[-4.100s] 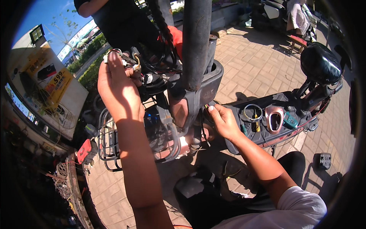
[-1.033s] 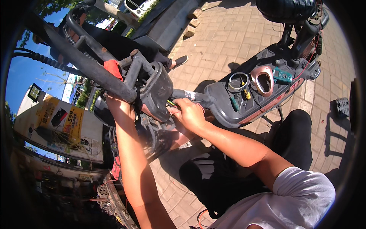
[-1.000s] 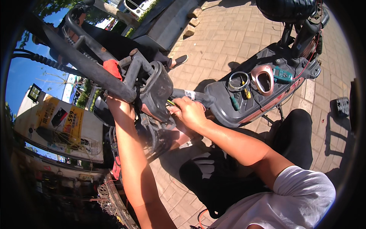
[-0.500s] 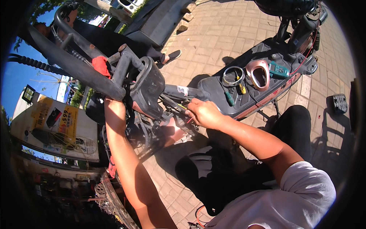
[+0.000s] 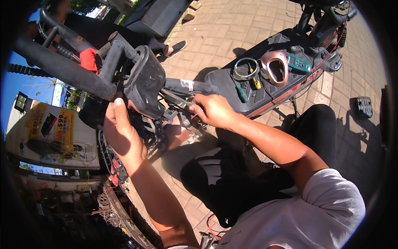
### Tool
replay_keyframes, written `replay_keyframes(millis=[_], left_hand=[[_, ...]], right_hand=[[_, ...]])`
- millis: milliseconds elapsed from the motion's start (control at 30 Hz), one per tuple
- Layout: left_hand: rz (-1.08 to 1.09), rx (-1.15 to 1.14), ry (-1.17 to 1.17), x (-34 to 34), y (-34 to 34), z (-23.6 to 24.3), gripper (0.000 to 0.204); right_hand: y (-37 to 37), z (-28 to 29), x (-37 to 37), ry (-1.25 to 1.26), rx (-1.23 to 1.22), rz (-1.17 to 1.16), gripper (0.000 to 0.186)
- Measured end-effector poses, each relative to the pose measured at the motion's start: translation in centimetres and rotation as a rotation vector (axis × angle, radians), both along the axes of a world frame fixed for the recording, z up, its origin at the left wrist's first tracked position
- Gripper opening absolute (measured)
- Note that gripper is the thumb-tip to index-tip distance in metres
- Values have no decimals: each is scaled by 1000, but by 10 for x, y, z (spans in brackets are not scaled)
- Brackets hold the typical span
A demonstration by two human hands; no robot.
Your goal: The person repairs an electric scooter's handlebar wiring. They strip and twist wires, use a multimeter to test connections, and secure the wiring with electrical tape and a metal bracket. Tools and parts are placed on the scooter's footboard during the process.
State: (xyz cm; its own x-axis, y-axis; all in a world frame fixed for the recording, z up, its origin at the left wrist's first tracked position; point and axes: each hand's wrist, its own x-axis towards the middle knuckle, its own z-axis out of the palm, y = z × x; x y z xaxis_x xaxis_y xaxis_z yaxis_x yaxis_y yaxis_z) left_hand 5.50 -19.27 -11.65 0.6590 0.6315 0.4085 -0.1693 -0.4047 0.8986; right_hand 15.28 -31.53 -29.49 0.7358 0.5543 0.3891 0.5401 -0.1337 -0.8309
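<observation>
A yellow rectangular poster (image 5: 59, 133) on a white wall panel (image 5: 86, 129) carries bold characters and numerals; red lettering marks the black scooter's pinkish side trim (image 5: 302, 84); the pale-grey fabric shirt's (image 5: 286, 207) small print is illegible.

Well back from the fingers (image 5: 200, 99) of the right hand (image 5: 216, 111), a loose short sleeve (image 5: 331, 191) in pale greyish white shows soft creases. It belongs to a T-shirt (image 5: 282, 220) with a small dark marking (image 5: 230, 240) on its front. Nearer those fingers, black trousers (image 5: 317, 130) cover the legs.
</observation>
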Motion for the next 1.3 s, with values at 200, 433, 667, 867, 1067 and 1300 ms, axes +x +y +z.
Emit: replay_keyframes(millis=[200, 433, 667, 867, 1067, 1300], left_hand=[[166, -344, 192, 9, -23, -135, 40], [-189, -569, -24, 11, 2, -159, 20], [101, 406, 226, 4, 20, -180, 11], [157, 407, 297, 1, 6, -161, 21], [31, 241, 267, 2, 10, -163, 25], [-76, -164, 240, -2, 18, -160, 27]], right_hand=[[8, 6, -25, 31, 185, 26, 19], [-3, -3, 5, 426, 278, 270, 12], [3, 14, 5, 165, 263, 204, 6], [3, 4, 11, 613, 360, 330, 15], [8, 2, 13, 749, 433, 359, 14], [2, 9, 25, 829, 328, 384, 13]])
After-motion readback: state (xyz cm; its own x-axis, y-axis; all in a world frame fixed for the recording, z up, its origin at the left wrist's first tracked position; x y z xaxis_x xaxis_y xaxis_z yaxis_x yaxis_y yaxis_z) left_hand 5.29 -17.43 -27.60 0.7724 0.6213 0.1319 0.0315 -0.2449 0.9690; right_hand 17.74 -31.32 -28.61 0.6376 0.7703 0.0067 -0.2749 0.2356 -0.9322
